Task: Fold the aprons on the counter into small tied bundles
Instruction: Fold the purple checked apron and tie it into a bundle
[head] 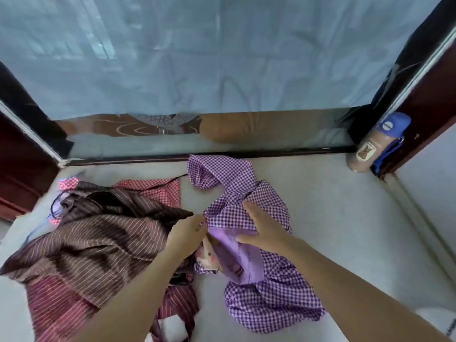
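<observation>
Purple checked apron (271,299), long axis near-to-far

no legible text anywhere

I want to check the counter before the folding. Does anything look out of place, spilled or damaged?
Nothing looks spilled or torn. The brown striped apron and the purple checked apron lie crumpled, as expected before folding. Only the blue-capped bottle in the far right corner is not laundry.
</observation>
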Tool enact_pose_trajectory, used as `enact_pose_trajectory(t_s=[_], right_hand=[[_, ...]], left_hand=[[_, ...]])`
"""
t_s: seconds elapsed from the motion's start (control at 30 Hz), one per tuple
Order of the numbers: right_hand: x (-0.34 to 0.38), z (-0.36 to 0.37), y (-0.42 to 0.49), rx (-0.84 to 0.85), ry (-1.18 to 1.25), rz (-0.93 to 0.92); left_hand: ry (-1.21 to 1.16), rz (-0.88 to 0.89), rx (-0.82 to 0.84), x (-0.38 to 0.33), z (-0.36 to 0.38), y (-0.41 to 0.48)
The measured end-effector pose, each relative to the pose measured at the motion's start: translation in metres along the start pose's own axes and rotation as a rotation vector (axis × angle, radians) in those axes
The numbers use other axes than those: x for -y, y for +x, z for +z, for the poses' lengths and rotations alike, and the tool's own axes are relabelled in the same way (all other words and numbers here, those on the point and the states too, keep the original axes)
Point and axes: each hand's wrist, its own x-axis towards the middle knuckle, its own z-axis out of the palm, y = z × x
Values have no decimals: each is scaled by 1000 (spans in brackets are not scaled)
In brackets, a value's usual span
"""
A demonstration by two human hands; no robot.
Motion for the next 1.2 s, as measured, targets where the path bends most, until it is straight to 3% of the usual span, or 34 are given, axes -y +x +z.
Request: enact_pose_trajectory(t_s=[0.13, 0.2, 0.27, 0.37, 0.47, 0.57, 0.63, 0.73, 0.83, 0.9, 1.0, 1.07, 1.13, 1.2], right_hand=[[-17, 41, 7, -4, -392, 97], [-27, 56, 5, -103, -484, 136], [-37, 58, 3, -313, -245, 237], [-49, 37, -1, -629, 352, 477], [-50, 12, -14, -736, 762, 550], [-50, 13, -29, -570, 1034, 571], [-52, 30, -45, -332, 1106, 582], [-48, 55, -80, 29, 950, 569], [-44, 62, -115, 351, 778, 494], [-49, 56, -127, 299, 706, 420], [-43, 40, -141, -222, 739, 315], [-38, 29, -157, -391, 832, 154], [-35, 33, -180, -211, 733, 19], [-33, 51, -208, 34, 556, 13]], left_hand=[[-35, -150, 55, 15, 27, -7], [-22, -195, 75, 20, 38, -8], [7, -192, 31, 21, 42, -8], [-70, -208, -41, 12, 44, -11], [-324, -242, -27, -6, 41, -17], [-930, -553, 201, -30, 38, -20], [-1184, -591, 394, -43, 42, -26], [-1219, -520, 348, -56, 48, -39], [-964, -321, 300, -55, 55, -63], [-782, -213, 252, -54, 59, -87], [-642, -206, 154, -55, 69, -123], [-563, -154, 111, -64, 74, -151], [-514, -135, 137, -72, 84, -182], [-459, -200, 216, -76, 95, -213]])
